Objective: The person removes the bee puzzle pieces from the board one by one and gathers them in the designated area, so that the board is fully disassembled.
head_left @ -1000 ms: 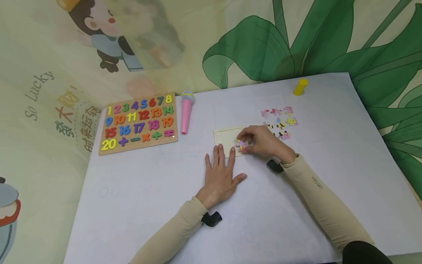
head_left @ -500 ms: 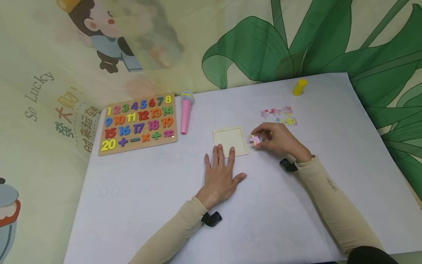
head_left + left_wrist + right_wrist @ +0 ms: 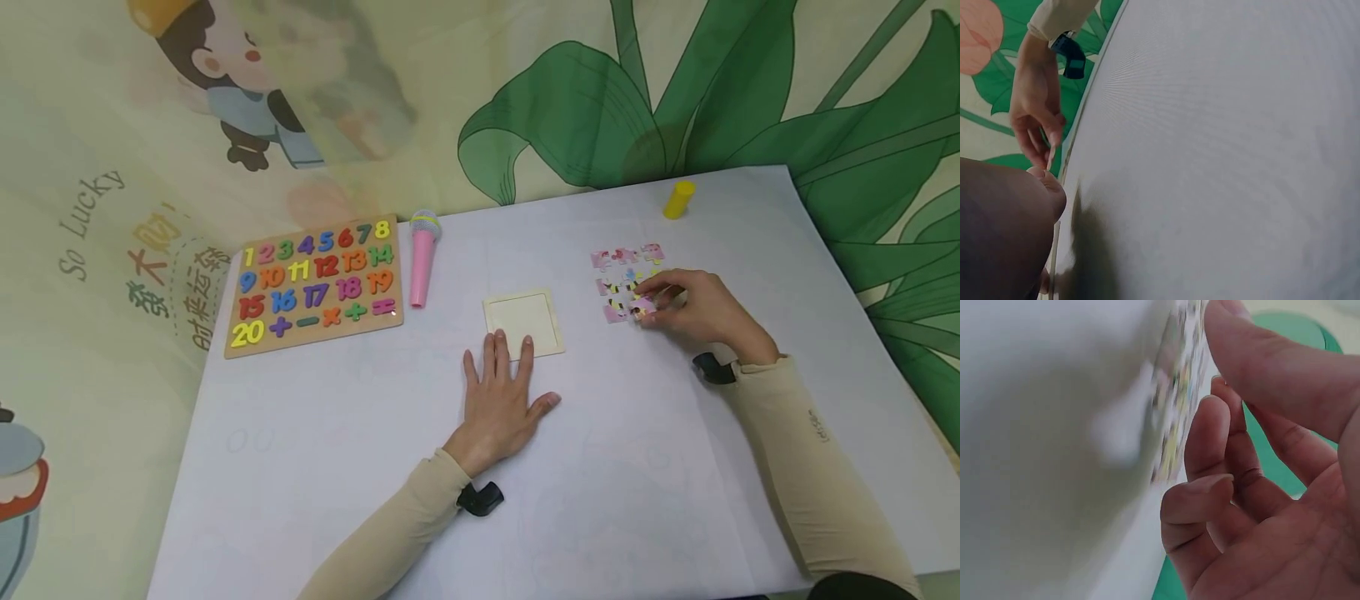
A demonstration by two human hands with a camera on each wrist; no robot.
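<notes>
My left hand (image 3: 498, 404) lies flat with its fingers spread, fingertips on the near edge of a shallow, pale puzzle tray (image 3: 557, 321). To its right, my right hand (image 3: 697, 308) pinches a pink puzzle piece (image 3: 642, 307) between thumb and fingers, at the near right of several loose pieces (image 3: 615, 313) laid out in rows. In the left wrist view the right hand (image 3: 1036, 103) appears beyond my left hand (image 3: 1004, 219), a thin edge between its fingertips. The right wrist view shows curled fingers (image 3: 1207, 434) beside blurred pieces; the held one is not clear there.
A wooden number board (image 3: 318, 325) stands at the back left, with a pink toy microphone (image 3: 422, 267) beside it. A yellow cylinder (image 3: 678, 200) is upright near the back right edge of the white table (image 3: 337, 467). Printed cloth (image 3: 435, 100) hangs behind.
My right hand has moved right with the puzzle piece, from over the tray to the rows of loose pieces. The tray's inside has come into view. My left hand has stayed put.
</notes>
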